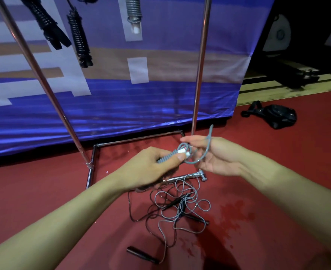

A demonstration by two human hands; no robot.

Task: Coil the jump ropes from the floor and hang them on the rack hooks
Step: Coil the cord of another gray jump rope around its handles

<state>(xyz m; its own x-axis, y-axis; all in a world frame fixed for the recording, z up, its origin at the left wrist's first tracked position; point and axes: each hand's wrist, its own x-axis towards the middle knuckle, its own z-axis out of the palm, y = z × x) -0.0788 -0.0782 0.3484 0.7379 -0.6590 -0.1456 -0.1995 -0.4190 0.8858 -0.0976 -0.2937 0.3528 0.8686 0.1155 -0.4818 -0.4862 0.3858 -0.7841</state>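
Red floor (pixel 43 191), blue banner (pixel 121 106) behind, chrome rack (pixel 199 71) standing between. Three coiled ropes already hang up top: two black (pixel 78 39), one grey (pixel 133 10).

Loose pile on the floor below your wrists: grey rope (pixel 188 207) and black rope (pixel 139 217) lying across each other, a black handle (pixel 141 254) nearest you.

Risk, as judged: the grey cord runs down into that tangle, so pulling it up fast will likely drag the black rope with it or tighten a knot. The cord could also catch on the rack's foot bar (pixel 184 177), which sits right under your hands.

Left hand (pixel 151 168): fingers curled around the grey ribbed handle (pixel 168 157), thumb on its white end. Right hand (pixel 215 158): palm up, fingers loosely spread, grey cord looped over it near the thumb, draped rather than gripped. First coil barely begun.
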